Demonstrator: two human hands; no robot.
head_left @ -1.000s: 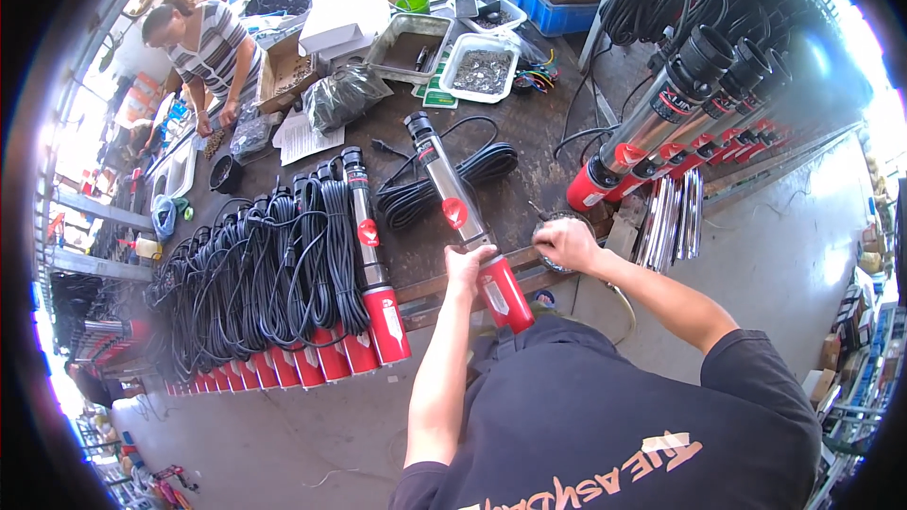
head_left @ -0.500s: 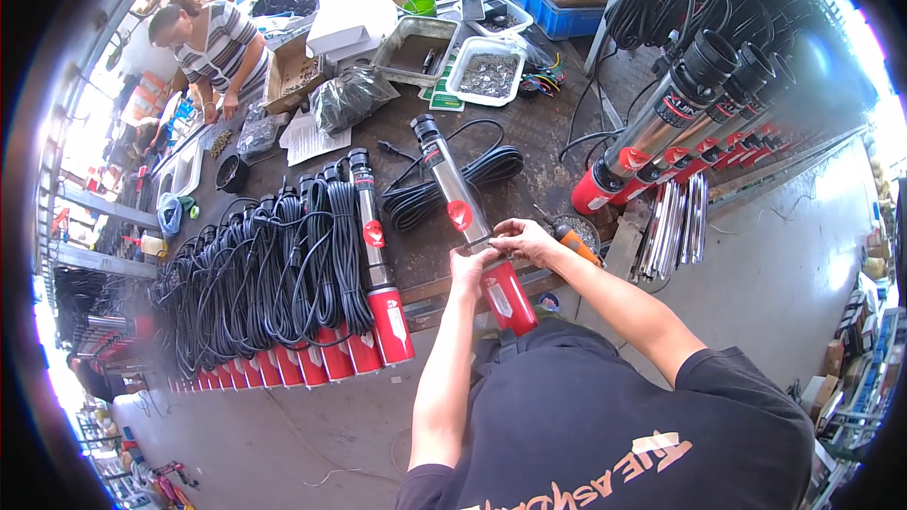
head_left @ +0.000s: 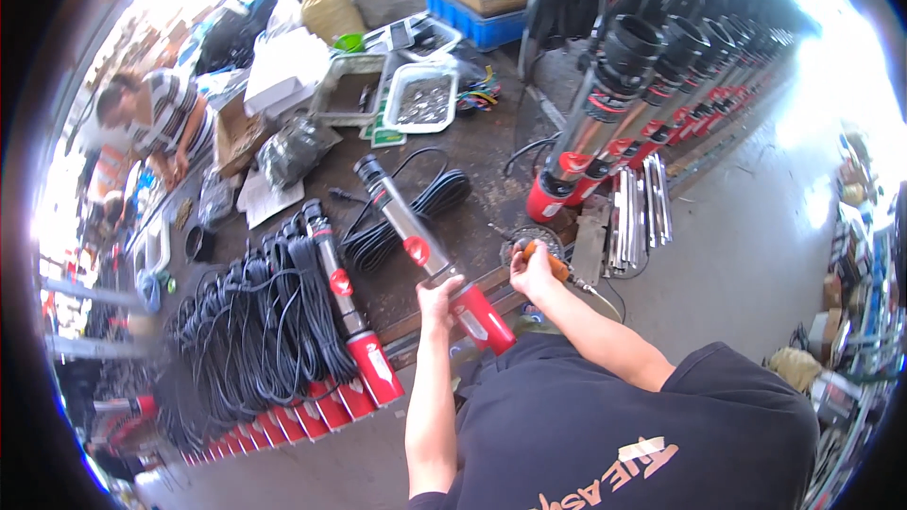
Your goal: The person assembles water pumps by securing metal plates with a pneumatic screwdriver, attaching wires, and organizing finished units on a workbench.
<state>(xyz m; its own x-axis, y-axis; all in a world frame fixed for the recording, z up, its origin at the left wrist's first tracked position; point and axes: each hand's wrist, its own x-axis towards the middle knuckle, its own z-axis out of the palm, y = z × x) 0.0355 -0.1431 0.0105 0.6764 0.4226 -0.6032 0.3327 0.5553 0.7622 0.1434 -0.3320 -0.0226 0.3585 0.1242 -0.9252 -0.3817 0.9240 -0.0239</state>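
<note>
A long submersible pump (head_left: 408,231), silver above and red below, leans over the bench edge with its dark end resting up the table. Wrapped round it just above the red section is my left hand (head_left: 439,301). My right hand (head_left: 531,274) is closed on an orange power screwdriver (head_left: 557,268), whose thin shaft points up and left, apart from the pump. Under that shaft lies a round dish (head_left: 508,253) of small metal parts. A coiled black cable (head_left: 444,198) rests beside the pump.
Finished-looking pumps with bundled black cables (head_left: 274,321) line the bench's left edge. More upright pumps (head_left: 605,94) and metal strips (head_left: 638,217) stand at right. Farther back are a white tray of small parts (head_left: 422,99), a blue crate (head_left: 482,28) and a person in stripes (head_left: 170,113).
My right hand has left the pump and moved right, taking hold of the orange screwdriver. My left hand still grips the pump. The whole view has shifted with my head.
</note>
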